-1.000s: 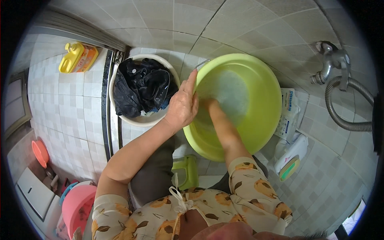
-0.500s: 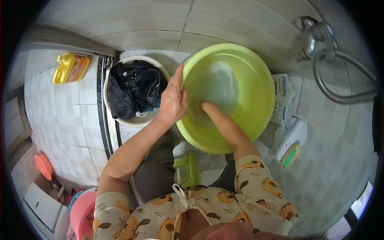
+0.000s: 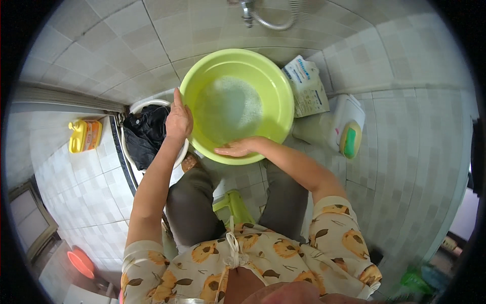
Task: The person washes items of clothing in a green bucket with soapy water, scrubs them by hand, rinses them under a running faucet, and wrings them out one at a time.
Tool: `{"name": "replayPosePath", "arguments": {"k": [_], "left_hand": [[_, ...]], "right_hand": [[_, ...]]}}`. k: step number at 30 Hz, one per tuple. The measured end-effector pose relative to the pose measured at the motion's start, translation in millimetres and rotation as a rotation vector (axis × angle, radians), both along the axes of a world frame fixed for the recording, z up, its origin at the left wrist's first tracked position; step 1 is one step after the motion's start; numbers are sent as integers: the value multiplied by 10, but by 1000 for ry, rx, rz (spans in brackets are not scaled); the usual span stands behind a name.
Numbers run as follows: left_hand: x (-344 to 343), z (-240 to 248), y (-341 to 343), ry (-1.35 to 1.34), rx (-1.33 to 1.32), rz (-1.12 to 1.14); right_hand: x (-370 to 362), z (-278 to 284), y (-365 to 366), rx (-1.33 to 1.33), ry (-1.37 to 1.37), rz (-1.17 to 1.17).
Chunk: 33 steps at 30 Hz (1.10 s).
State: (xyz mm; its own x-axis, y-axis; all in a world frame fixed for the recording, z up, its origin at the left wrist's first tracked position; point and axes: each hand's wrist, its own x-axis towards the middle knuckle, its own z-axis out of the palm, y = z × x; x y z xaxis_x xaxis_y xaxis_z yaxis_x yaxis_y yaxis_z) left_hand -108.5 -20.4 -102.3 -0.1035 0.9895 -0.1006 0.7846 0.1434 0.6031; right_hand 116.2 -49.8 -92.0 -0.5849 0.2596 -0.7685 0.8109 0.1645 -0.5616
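Note:
A large lime-green basin stands on the floor in front of me, with cloudy, sudsy water in its bottom. My left hand lies against the outside of its left rim, fingers stretched out and pointing away from me. At the near side, my right hand rests by the inner wall just under the rim, above the water, its fingers extended flat to the left. Neither hand grasps anything. Dark wet clothing fills a white tub left of the basin, partly behind my left arm.
A printed white bag leans by the basin's right side. Nearby are a white container and a green-and-tan scrub brush. A yellow jug stands far left. A shower hose hangs on the wall; a green stool sits beneath me.
My right hand has come up out of the water to the basin's near wall. The left hand stays at the left rim. The whole view has shifted, bringing the basin further left in it.

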Motion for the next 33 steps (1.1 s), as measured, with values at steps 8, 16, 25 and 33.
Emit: {"name": "replayPosePath", "arguments": {"k": [8, 16, 25, 33], "left_hand": [[-390, -237, -29, 265, -254, -139], [577, 39, -954, -547, -321, 418], [42, -446, -953, -697, -308, 132], [979, 20, -1132, -526, -690, -37]], "right_hand": [[796, 437, -165, 514, -333, -73], [1088, 222, -564, 919, -276, -215], [1039, 324, -824, 939, -231, -271], [1897, 97, -1767, 837, -286, -510]]}}
